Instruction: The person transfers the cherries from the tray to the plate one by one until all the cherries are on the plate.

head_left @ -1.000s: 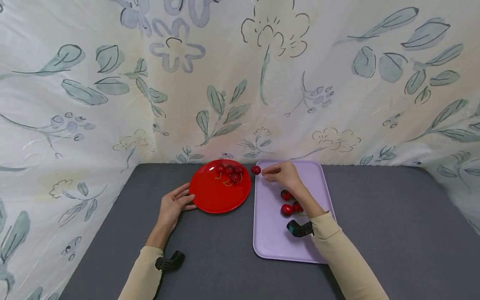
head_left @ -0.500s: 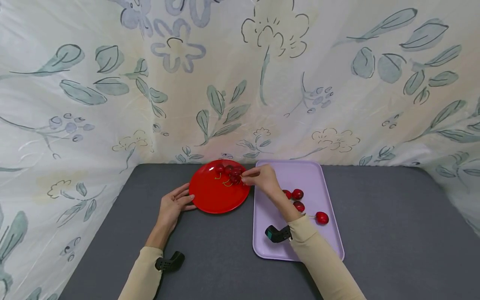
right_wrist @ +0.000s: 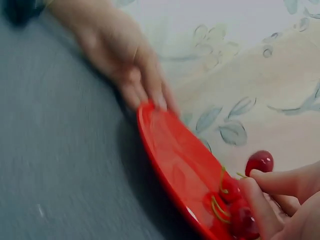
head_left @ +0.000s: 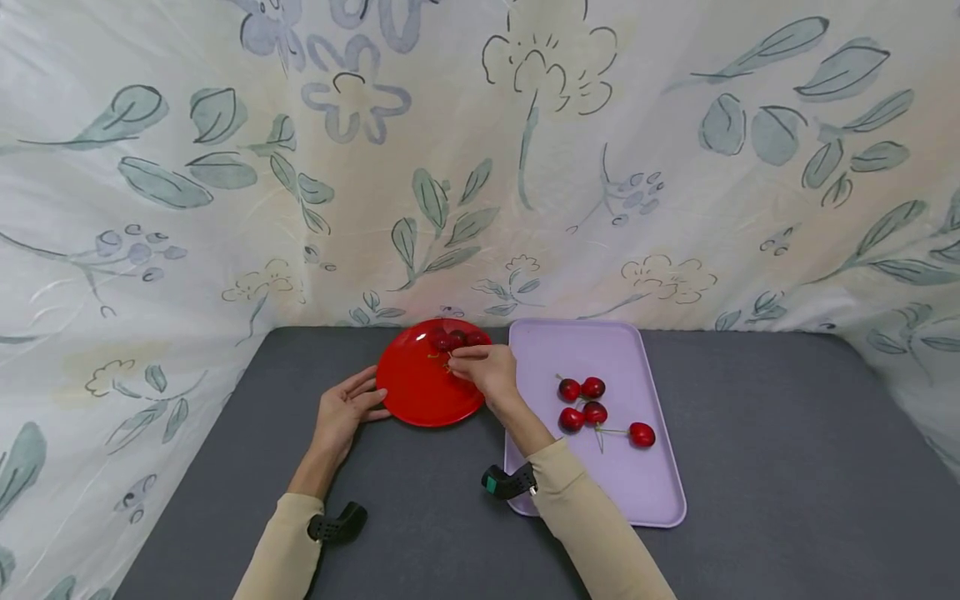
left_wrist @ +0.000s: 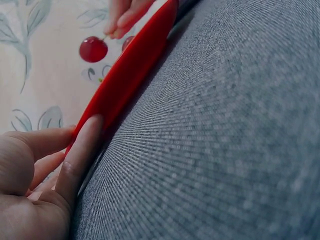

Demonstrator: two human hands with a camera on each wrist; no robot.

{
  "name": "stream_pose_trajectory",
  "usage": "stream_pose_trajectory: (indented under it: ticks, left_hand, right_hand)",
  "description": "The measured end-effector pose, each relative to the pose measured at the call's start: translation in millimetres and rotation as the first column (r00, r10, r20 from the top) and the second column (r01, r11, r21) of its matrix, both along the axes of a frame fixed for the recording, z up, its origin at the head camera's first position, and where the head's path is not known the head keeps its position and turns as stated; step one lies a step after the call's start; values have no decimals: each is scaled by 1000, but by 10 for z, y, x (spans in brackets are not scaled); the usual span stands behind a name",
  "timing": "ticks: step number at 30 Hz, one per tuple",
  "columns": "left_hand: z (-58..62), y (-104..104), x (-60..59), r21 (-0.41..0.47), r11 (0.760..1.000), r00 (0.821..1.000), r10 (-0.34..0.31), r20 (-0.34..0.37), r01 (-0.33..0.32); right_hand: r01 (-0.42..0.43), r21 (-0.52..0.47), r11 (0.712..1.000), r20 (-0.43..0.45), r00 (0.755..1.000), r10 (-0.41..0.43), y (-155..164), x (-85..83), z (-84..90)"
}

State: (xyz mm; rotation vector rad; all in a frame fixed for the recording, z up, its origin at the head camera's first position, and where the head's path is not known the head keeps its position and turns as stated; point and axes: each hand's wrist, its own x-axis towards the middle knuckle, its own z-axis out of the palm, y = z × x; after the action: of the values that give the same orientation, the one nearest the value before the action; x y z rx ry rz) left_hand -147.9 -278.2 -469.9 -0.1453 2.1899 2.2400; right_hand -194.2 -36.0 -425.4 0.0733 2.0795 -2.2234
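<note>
Overhead, a flower-printed cloth backs the grey table, where the left hand rests straight-fingered against the red plate while the right hand pinches a cherry by its stem above it, beside a lilac tray.

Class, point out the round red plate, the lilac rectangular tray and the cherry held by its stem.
round red plate (head_left: 420, 392): head view, bare centre.
lilac rectangular tray (head_left: 645, 492): head view, bare near corner.
held cherry (right_wrist: 259, 162): right wrist view, fruit's middle.
</note>
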Motion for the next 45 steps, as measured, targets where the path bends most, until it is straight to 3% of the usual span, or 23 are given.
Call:
stream_pose_trajectory:
  ticks: [3, 8, 16, 23, 27, 35, 40, 45]
  left_hand:
    - [10, 2, -2, 3, 1000, 1000, -2, 2, 2]
    - [14, -7, -5, 9, 1000, 1000, -11, 5, 11]
    - [7, -8, -9, 8, 1000, 1000, -21, 7, 21]
    - [2, 7, -14, 7, 1000, 1000, -1, 11, 1]
    - [0, 11, -14, 6, 1000, 1000, 1, 13, -1]
    - [-6, 8, -9, 5, 1000, 1000, -3, 11, 3]
    - [0, 8, -6, 3, 1000, 1000, -7, 18, 7]
    - [5, 11, -8, -2, 1000, 1000, -4, 25, 4]
  right_hand:
    - [26, -72, 997, 40, 999, -23, -62, 34, -9]
    - [75, -64, 995, 21, 997, -74, -150, 72, -55]
    - [156, 15, 988, -37, 987, -155, -269, 75, -114]
    - [212, 154, 965, -82, 976, -202, -306, 58, -137]
    - [214, 203, 956, -104, 975, -196, -323, 59, -153]
    - [192, 208, 959, -115, 979, -170, -317, 70, -155]
    - [163, 162, 973, -108, 983, -147, -281, 75, -123]
    - [98, 56, 994, -104, 990, -92, -204, 66, -8]
